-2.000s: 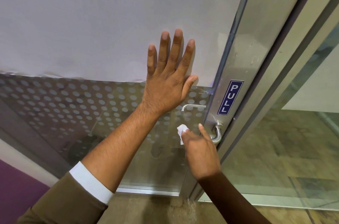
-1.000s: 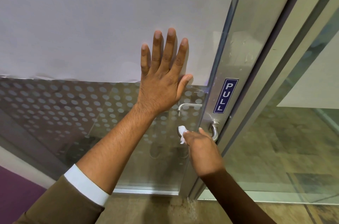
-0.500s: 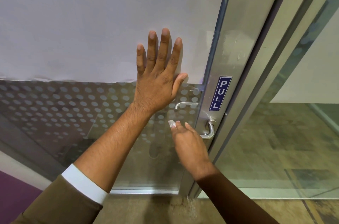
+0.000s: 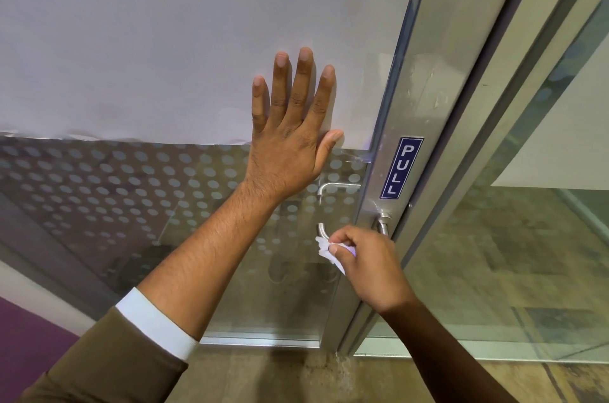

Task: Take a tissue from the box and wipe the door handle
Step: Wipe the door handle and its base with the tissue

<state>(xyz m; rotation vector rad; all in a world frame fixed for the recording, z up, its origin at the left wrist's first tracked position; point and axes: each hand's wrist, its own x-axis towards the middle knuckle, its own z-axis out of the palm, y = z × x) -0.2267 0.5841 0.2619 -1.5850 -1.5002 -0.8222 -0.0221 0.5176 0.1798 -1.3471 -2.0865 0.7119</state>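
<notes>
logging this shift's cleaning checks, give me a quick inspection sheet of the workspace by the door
surface: glass door with white frosted film above and a dotted band below; metal stile carries a blue PULL sign.
job's things: crumpled white tissue pressed against the lever door handle; the middle of the lever is hidden by the hand; tissue box not in view.
clutter: nothing seen.
grippers: left hand flat and open on the glass, bracing; right hand closed around the tissue at the handle.
cables: nothing seen.
surroundings: second handle visible through the glass, fixed glass panel to the right, tiled floor, purple strip at lower left.
</notes>
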